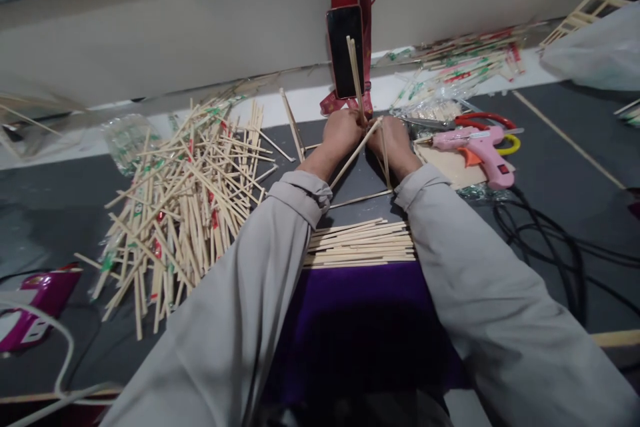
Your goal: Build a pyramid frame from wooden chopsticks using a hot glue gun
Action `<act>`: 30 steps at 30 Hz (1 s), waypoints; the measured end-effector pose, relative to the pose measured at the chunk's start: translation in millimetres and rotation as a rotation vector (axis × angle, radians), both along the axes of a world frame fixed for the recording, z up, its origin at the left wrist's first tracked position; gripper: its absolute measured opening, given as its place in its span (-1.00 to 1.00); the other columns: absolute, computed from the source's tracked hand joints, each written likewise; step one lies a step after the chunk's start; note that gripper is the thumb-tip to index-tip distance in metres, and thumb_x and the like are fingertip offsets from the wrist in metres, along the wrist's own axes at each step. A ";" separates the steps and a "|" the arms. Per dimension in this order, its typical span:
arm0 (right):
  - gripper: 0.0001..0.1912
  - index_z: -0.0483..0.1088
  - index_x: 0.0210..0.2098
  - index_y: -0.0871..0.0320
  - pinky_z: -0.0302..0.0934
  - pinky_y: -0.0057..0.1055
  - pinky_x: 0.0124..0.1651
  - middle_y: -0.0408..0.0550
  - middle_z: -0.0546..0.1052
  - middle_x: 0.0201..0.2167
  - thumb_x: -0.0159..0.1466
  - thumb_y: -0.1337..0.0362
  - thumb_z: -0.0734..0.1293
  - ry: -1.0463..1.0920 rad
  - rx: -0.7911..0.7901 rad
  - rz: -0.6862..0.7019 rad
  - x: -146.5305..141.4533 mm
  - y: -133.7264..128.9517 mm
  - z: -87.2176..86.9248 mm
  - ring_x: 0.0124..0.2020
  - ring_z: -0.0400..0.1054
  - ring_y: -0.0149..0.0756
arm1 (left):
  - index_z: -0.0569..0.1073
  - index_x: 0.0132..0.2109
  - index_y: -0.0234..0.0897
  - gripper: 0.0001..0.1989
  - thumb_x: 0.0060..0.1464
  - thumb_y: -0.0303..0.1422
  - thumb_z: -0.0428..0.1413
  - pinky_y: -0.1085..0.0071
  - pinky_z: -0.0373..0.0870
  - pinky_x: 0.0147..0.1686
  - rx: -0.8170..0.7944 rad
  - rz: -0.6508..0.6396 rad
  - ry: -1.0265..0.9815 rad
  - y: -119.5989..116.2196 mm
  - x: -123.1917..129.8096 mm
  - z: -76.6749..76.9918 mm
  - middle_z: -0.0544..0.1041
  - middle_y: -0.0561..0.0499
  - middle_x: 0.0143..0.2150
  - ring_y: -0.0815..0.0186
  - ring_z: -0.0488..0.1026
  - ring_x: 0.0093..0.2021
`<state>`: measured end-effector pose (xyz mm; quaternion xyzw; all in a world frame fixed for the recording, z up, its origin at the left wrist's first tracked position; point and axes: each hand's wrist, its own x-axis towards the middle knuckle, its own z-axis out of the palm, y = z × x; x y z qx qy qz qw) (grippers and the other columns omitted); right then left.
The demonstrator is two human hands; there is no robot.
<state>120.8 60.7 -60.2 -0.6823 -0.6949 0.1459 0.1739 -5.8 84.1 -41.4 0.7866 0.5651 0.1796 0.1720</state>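
pale bamboo sticks meet in a small frame [367, 147] pinched between both hands, just in front of the phone [345, 50] that leans upright against the wall. the left hand [341, 133] is curled shut on the near-upright stick [356, 77] that rises across the phone's screen, while the right hand [395, 141] is closed around the joint where the slanting sticks come together; the hands press close to each other, likely so the meeting point holds its angle. the frame's lower ends rest on the dark tabletop [550, 167], which steadies it. nearer the person than the phone, a neat row of sticks [361, 244] lies side by side between the sleeves, seemingly sorted for easy picking. left of the phone sprawls a loose heap of sticks [185, 200]. right of the phone, a pink glue gun [475, 147] lies on its side beside red-handled scissors [487, 121], both within easy reach of the right hand, and a black cord [540, 240] trails away.
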 end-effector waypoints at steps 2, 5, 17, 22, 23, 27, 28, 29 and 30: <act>-0.70 0.64 0.01 0.23 0.35 -0.15 0.17 0.32 0.66 -0.01 0.42 0.27 0.32 0.031 0.020 0.000 2.9 -1.5 -0.2 0.12 0.54 0.11 | 0.66 -0.08 -0.30 -0.81 0.27 -0.35 0.18 0.30 0.40 0.19 0.027 0.029 0.045 -2.4 1.5 2.8 0.69 -0.22 0.07 0.10 0.59 0.15; -0.71 0.64 0.00 0.24 0.32 -0.19 0.19 0.31 0.66 0.00 0.39 0.33 0.32 0.056 0.024 0.000 4.7 -2.8 -0.5 0.13 0.52 0.06 | 0.64 -0.06 -0.29 -0.78 0.33 -0.26 0.17 0.26 0.41 0.15 0.021 0.070 0.075 -4.9 3.0 6.9 0.70 -0.22 0.04 0.07 0.59 0.13; -0.68 0.67 0.00 0.21 0.35 -0.20 0.15 0.19 0.69 -0.03 0.39 0.28 0.32 0.066 0.138 -0.005 9.3 7.1 -11.2 0.07 0.56 0.00 | 0.68 -0.04 -0.23 -0.72 0.35 -0.31 0.08 0.25 0.43 0.08 0.003 0.063 0.143 -7.9 2.4 14.0 0.69 -0.19 0.09 0.03 0.58 0.16; -0.66 0.65 0.03 0.30 0.35 -0.20 0.13 0.25 0.68 0.00 0.38 0.31 0.33 0.002 0.152 0.004 11.0 11.7 -12.6 0.05 0.56 0.00 | 0.69 0.02 -0.29 -0.69 0.36 -0.34 0.07 0.21 0.44 0.13 0.031 0.053 0.141 -6.4 5.7 14.2 0.69 -0.19 0.11 0.01 0.57 0.18; -0.66 0.65 0.03 0.30 0.36 -0.21 0.13 0.25 0.68 -0.01 0.37 0.32 0.33 0.006 0.156 0.002 11.2 12.0 -12.7 0.05 0.56 -0.01 | 0.69 0.01 -0.29 -0.70 0.36 -0.36 0.07 0.21 0.44 0.14 0.034 0.056 0.133 -6.1 6.3 14.1 0.69 -0.18 0.10 0.01 0.57 0.18; -0.66 0.65 0.04 0.29 0.37 -0.21 0.13 0.24 0.69 -0.01 0.38 0.31 0.33 0.018 0.149 -0.017 11.8 11.5 -12.4 0.07 0.57 0.00 | 0.70 -0.01 -0.29 -0.72 0.34 -0.42 0.08 0.23 0.44 0.11 0.035 0.072 0.107 -6.5 7.6 13.1 0.69 -0.17 0.08 0.04 0.57 0.15; -0.66 0.65 0.04 0.30 0.37 -0.21 0.14 0.25 0.69 -0.01 0.38 0.30 0.34 0.020 0.151 -0.023 11.9 10.9 -12.1 0.07 0.57 0.00 | 0.69 -0.01 -0.29 -0.72 0.33 -0.42 0.09 0.24 0.43 0.10 0.039 0.074 0.100 -6.9 7.7 12.9 0.70 -0.16 0.07 0.06 0.56 0.13; -0.66 0.65 0.04 0.30 0.37 -0.21 0.14 0.26 0.69 -0.01 0.37 0.29 0.36 0.022 0.152 -0.023 11.9 10.4 -11.8 0.08 0.57 0.01 | 0.69 -0.01 -0.28 -0.73 0.32 -0.43 0.09 0.27 0.42 0.09 0.039 0.079 0.095 -7.5 7.8 12.9 0.70 -0.15 0.07 0.10 0.56 0.11; -0.65 0.65 0.05 0.30 0.36 -0.20 0.15 0.26 0.68 0.00 0.37 0.29 0.36 0.024 0.154 -0.016 11.9 9.9 -11.4 0.09 0.57 0.02 | 0.68 -0.02 -0.26 -0.74 0.31 -0.43 0.09 0.29 0.41 0.08 0.035 0.085 0.089 -8.0 7.9 13.0 0.70 -0.12 0.07 0.14 0.55 0.09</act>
